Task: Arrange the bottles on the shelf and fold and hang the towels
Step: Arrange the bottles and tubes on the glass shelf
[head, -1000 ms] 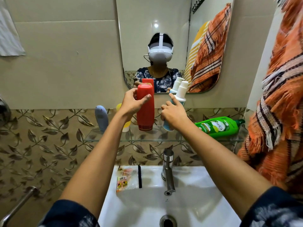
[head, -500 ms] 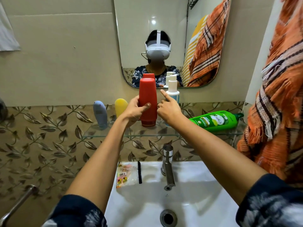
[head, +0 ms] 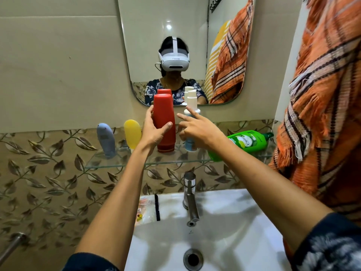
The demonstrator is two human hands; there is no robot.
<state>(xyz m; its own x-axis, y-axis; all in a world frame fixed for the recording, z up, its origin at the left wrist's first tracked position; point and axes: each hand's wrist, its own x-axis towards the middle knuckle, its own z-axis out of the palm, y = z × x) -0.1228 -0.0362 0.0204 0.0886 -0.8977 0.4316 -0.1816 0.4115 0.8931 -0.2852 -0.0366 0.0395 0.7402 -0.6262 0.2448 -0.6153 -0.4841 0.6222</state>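
**Two bottles in hand at the glass shelf**

We reach both arms over the white sink [head: 234, 222] toward the glass shelf [head: 117, 163] under the mirror [head: 148, 36]. Our left hand [head: 153, 132] grasps the red bottle [head: 164, 122]: the thumb curls across its front and the fingers wrap behind its left side. The bottle stands upright, cap down, with its base on or just above the shelf; we cannot tell which.

Our right hand [head: 199, 132] is at the white pump bottle [head: 191, 114], just right of the red one. The index and middle fingers stretch out toward the pump collar while the lower fingers and thumb curl around the bottle's body, so this grip is closed on it. The pump bottle stands upright, its foot low at the shelf.

To the left on the shelf stand a grey-blue bottle [head: 106, 139] and a yellow bottle [head: 132, 133], both upright and apart from each other. To the right a green bottle [head: 248, 141] lies on its side along the shelf, dark cap pointing right.

An orange plaid towel [head: 328, 114] with fringed edges hangs at the right, close to the shelf's end. A chrome tap [head: 190, 192] rises behind the basin, and a small packet [head: 143, 210] lies on the sink's left rim beside a black strip [head: 157, 208].
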